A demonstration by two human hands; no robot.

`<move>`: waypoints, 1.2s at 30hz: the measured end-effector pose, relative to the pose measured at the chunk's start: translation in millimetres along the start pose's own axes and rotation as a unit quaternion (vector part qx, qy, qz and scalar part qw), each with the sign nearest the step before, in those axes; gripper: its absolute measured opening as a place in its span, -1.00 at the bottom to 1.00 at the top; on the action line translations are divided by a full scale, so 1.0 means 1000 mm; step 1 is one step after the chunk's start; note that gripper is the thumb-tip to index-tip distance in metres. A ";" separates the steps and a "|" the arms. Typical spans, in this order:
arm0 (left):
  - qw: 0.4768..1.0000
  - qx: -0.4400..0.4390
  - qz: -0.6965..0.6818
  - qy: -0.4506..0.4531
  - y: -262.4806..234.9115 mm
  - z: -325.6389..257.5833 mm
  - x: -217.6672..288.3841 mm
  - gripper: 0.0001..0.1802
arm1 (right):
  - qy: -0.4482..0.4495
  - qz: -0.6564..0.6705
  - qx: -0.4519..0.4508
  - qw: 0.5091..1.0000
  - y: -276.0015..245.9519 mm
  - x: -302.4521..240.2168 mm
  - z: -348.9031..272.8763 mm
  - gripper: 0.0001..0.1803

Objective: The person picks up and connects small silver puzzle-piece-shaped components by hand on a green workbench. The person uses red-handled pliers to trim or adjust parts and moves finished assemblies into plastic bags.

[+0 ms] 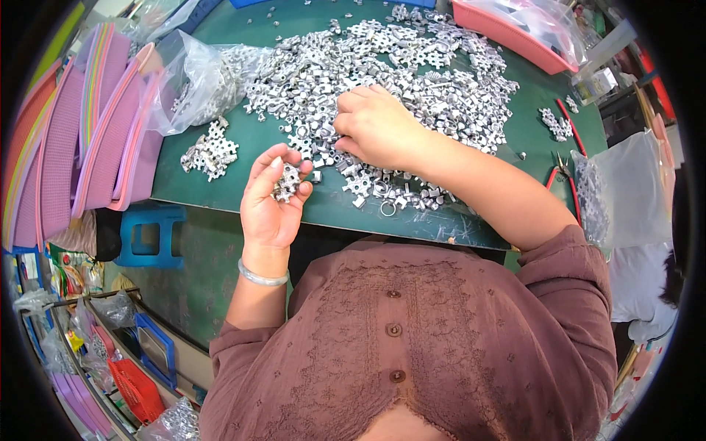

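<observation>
My left hand (268,202) is held near the table's front edge, its fingers closed round a few silvery metal pieces (287,183) with knobbed, star-like outlines. My right hand (382,128) reaches over a large heap of small silvery metal parts (323,70). Its fingers curl down into the heap, and the fingertips are partly hidden, so what they pinch does not show. More star-shaped pieces (212,151) lie in a small stack left of my left hand. A key ring (387,209) sits at the heap's near edge.
Lilac baskets (95,147) stand nested at the left, beside a clear bag of parts (202,77). A pink tray (515,37) holds plastic bags at the far right. Red-handled pliers (563,173) and another bag (625,191) lie right. A blue stool (151,237) stands below the green table (331,214).
</observation>
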State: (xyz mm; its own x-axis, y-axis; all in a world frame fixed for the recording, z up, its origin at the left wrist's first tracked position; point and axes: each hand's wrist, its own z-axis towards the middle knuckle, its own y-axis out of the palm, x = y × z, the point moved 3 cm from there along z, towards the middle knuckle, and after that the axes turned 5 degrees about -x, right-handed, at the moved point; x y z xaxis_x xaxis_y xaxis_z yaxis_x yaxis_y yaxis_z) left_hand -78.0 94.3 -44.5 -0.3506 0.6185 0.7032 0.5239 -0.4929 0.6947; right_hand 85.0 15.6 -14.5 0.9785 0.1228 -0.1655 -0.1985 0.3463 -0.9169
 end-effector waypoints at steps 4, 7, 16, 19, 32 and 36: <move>1.000 -0.027 0.001 -0.015 0.001 0.001 -0.003 -0.85 | -0.009 -0.052 -0.003 0.999 0.005 -0.003 0.005 -0.83; 0.999 -0.019 0.042 -0.015 0.004 0.002 -0.006 -0.88 | -0.030 -0.049 0.018 0.998 0.001 0.001 0.006 -0.87; 0.983 -0.002 0.183 0.003 0.032 0.006 -0.015 -0.69 | 0.051 0.325 0.094 0.940 -0.034 0.017 -0.019 -0.91; 0.963 -0.046 0.248 0.090 0.045 0.007 -0.016 -0.69 | 0.001 0.259 0.102 0.960 -0.049 0.005 -0.028 -0.93; 0.806 -0.137 0.489 0.303 0.059 0.002 -0.015 -0.72 | -0.137 -0.051 0.157 0.977 -0.071 -0.023 -0.055 -0.78; 0.798 -0.143 0.494 0.316 0.060 -0.002 -0.014 -0.71 | -0.133 -0.052 0.146 0.979 -0.072 -0.024 -0.058 -0.78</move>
State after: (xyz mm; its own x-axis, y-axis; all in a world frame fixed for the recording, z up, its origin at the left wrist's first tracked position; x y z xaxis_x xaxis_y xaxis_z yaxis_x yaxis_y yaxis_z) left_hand -42.8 54.8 -12.7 -0.2449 -0.5446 0.8021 0.6196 -0.7243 -0.3026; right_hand 78.6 -66.0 34.7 0.9527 0.2980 0.0593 -0.1444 0.6161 -0.7743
